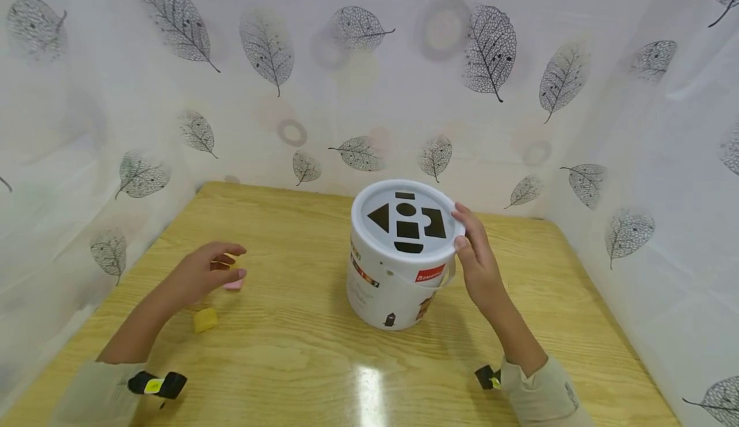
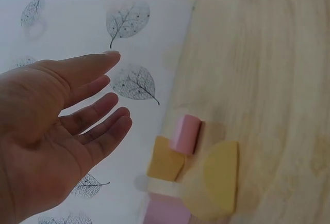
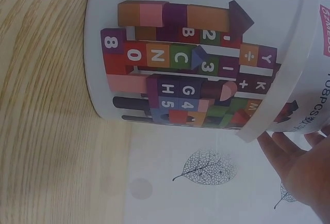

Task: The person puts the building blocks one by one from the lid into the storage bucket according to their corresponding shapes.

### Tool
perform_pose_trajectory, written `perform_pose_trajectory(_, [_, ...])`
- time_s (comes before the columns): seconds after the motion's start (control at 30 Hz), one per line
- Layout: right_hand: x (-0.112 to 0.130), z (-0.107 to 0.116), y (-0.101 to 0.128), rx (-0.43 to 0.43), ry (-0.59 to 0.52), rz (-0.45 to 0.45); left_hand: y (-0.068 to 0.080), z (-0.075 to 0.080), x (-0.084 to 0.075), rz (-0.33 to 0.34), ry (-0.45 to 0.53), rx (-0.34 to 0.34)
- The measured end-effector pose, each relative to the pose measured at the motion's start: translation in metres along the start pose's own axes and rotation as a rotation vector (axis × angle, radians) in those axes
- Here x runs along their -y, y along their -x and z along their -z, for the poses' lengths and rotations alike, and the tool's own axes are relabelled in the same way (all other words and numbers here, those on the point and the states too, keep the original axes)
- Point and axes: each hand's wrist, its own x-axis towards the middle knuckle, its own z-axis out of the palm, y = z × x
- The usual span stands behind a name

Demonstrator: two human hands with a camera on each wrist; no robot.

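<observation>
The white bucket (image 1: pixel 375 292) stands on the worktop (image 1: pixel 277 369), just left of the right hand (image 1: pixel 484 276), whose thumb and fingers grip the lid's rim. Its long axis is upright, the lid facing up and the triangular cutout pointing left. The left hand (image 1: pixel 199 272), loosely spread and holding nothing, is near a pink block (image 2: pixel 186 134) and a half-round yellow block (image 2: pixel 223 176).

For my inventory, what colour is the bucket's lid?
The lid is white, clearest in the head view.
</observation>
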Motion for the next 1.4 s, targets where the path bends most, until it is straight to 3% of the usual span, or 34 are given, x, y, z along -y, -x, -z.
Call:
perform_pose_trajectory(0.23, [0.002,0.000,0.000,0.003,0.004,-0.009,0.009,-0.003,0.005,0.044,-0.047,0.002])
perform_pose_trajectory(0.67, [0.002,0.000,0.000,0.003,0.000,-0.012,0.012,-0.008,0.019,0.141,-0.118,0.083])
perform_pose_trajectory(0.8, [0.003,0.000,0.000,0.009,0.007,-0.018,0.007,-0.012,0.019,0.122,-0.160,0.055])
perform_pose_trajectory(1.13, [0.003,0.000,0.000,0.010,-0.014,-0.014,-0.004,-0.020,0.018,0.002,-0.208,0.028])
perform_pose_trajectory(1.4, [0.002,0.000,0.000,0.003,-0.004,-0.012,-0.014,-0.027,0.018,0.016,-0.187,0.018])
